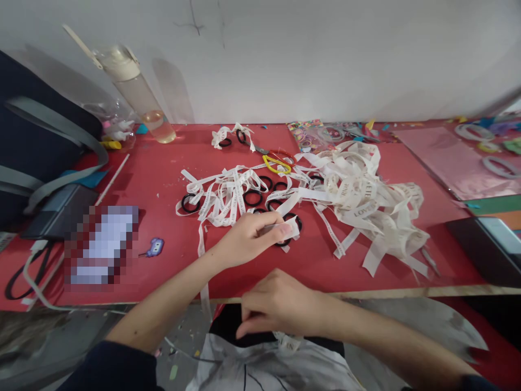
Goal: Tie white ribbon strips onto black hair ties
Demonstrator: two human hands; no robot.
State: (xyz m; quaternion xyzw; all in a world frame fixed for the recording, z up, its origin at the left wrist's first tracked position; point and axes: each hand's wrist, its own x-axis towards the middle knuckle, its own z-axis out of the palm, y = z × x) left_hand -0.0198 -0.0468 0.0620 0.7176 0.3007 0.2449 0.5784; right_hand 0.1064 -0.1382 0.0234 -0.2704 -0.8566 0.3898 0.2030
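My left hand (pixel 248 239) reaches over the red table, thumb pressed against the fingers. It pinches a white ribbon (pixel 291 228), whose end sticks out past the thumb. Just beyond it lie several black hair ties (pixel 253 197) among narrow white printed ribbons (pixel 228 195). Close to the table's front edge, above my lap, is my right hand (pixel 280 307), its fingers curled closed. What it holds, if anything, is hidden. A piece of printed ribbon (pixel 290 342) shows below that hand, over my lap; whether the two are joined I cannot tell.
A heap of wide printed ribbon (pixel 358 195) spreads to the right. Scissors with red and yellow handles (pixel 277 164) lie behind the hair ties. A bottle (pixel 142 103), a blurred-out phone (pixel 103 244) and a small purple charm (pixel 154 247) are leftward. A dark box (pixel 484 250) stands right.
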